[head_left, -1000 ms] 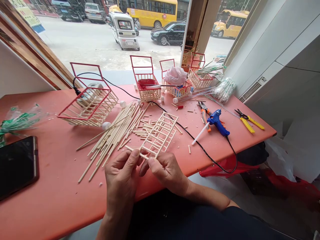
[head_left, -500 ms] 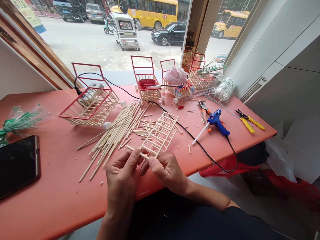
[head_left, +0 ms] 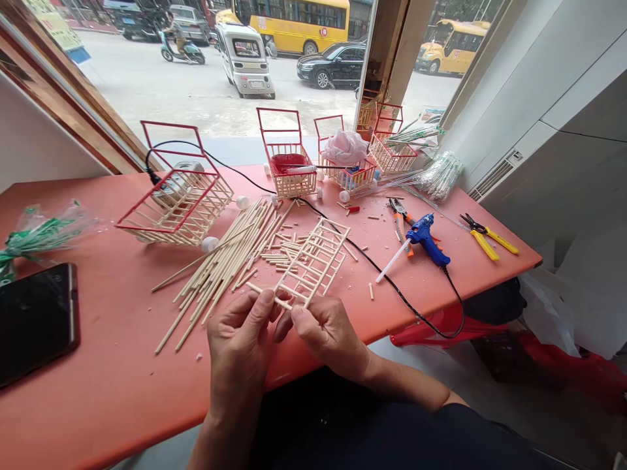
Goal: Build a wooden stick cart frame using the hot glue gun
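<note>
Both hands hold a small frame of pale wooden sticks (head_left: pixel 313 264) over the near edge of the table. My left hand (head_left: pixel 242 326) pinches a stick at the frame's near left corner, thumb on top. At the near right corner, my right hand (head_left: pixel 328 333) grips the frame between thumb and curled fingers. Behind it lie short cut sticks (head_left: pixel 281 253), and to the left a pile of long wooden sticks (head_left: pixel 225 261). A blue glue gun (head_left: pixel 427 238) with a white glue stick rests on the right, its cable running off the table edge.
Miniature stick carts with red handles (head_left: pixel 176 202) (head_left: pixel 294 176) stand along the back of the pink table (head_left: pixel 122 391). Orange-handled pliers (head_left: pixel 399 219) and yellow-handled cutters (head_left: pixel 487 236) lie right. A phone (head_left: pixel 36 323) and a green-white plastic bundle (head_left: pixel 39 238) are left. A black cable (head_left: pixel 337 228) crosses the table.
My hands and the stick frame look unmoved. Outside the window, a rider on a scooter has come into full view at the left of the white three-wheeler.
</note>
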`<state>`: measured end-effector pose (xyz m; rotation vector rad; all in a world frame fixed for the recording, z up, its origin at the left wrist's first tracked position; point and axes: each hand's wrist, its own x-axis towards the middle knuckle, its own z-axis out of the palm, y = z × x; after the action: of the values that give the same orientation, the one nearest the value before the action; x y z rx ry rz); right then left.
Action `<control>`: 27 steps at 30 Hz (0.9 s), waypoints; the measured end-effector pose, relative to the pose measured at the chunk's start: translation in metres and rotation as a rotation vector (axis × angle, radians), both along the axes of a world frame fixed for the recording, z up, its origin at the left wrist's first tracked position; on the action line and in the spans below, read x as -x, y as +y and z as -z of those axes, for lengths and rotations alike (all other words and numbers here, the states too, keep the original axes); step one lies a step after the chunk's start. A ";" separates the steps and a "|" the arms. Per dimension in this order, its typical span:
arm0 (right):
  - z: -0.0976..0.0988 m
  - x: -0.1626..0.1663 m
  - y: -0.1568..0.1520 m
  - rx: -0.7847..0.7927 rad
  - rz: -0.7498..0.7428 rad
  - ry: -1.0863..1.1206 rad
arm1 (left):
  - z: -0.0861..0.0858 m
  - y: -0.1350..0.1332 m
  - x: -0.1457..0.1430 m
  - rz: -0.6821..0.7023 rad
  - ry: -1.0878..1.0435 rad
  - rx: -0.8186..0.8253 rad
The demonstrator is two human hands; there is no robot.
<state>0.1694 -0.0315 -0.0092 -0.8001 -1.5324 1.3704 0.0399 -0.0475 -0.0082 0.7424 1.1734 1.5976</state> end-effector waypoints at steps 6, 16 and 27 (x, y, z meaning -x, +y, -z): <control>-0.001 -0.001 -0.001 -0.007 -0.002 0.013 | 0.001 0.001 0.000 -0.001 -0.014 -0.003; 0.003 -0.001 0.000 -0.008 -0.014 0.022 | 0.002 0.000 0.001 -0.009 -0.023 0.005; -0.001 -0.004 -0.001 -0.049 -0.048 0.083 | 0.006 0.001 0.000 -0.017 -0.044 0.012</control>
<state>0.1736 -0.0326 -0.0083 -0.6723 -1.5232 1.3785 0.0397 -0.0467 -0.0142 0.6879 1.1600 1.6117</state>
